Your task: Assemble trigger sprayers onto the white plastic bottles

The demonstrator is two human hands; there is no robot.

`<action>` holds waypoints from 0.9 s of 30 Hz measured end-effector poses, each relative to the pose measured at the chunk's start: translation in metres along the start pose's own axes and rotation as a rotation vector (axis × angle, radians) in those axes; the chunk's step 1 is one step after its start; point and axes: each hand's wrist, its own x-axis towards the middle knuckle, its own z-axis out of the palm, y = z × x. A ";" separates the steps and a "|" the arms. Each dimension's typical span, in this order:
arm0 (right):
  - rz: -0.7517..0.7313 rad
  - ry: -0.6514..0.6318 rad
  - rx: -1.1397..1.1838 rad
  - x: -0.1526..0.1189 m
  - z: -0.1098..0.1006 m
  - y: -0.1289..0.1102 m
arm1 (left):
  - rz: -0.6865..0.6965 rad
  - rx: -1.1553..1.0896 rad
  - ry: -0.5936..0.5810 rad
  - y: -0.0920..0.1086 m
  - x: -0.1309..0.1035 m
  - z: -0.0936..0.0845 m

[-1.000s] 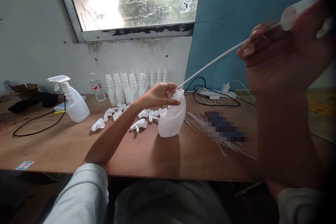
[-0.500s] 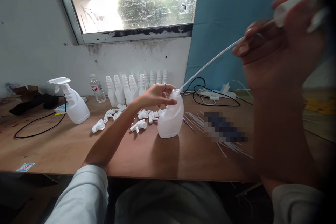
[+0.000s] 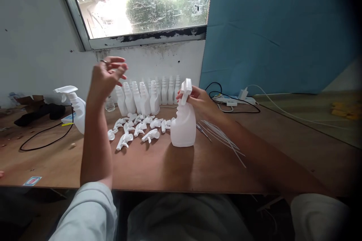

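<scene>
Plainly, white spray head (image 3: pixel 186 86) atop bottle (image 3: pixel 183 130), within grip of right fingers (image 3: pixel 195 92); left fingers (image 3: pixel 116 60) loosely parted, well apart.

The left arm (image 3: pixel 96 141) is raised with the forearm nearly upright, and the left hand (image 3: pixel 108 75) is turned inward, its fingers loosely bent and held apart. The right arm (image 3: pixel 254 148) is stretched forward and inward at a low slant, with the right hand (image 3: pixel 200 99) curled in a grip. Both forearms are left bare by pale sleeves (image 3: pixel 86 211).
</scene>
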 end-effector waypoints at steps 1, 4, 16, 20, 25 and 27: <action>0.009 -0.009 0.036 0.000 0.002 0.003 | -0.002 0.027 0.048 -0.001 -0.002 -0.012; -0.008 -0.027 0.111 -0.001 0.006 0.012 | -0.012 0.052 0.056 0.005 -0.015 -0.038; -0.038 0.014 0.102 -0.004 0.010 0.024 | -0.657 0.520 -0.397 -0.122 0.002 -0.034; -0.044 0.011 0.070 -0.005 0.011 0.025 | -0.727 0.653 -0.540 -0.193 -0.018 -0.018; -0.042 0.019 0.068 -0.007 0.011 0.024 | -0.668 0.641 -0.715 -0.230 -0.037 0.000; -0.033 -0.009 0.112 -0.008 0.010 0.023 | -0.656 0.638 -0.739 -0.236 -0.039 0.003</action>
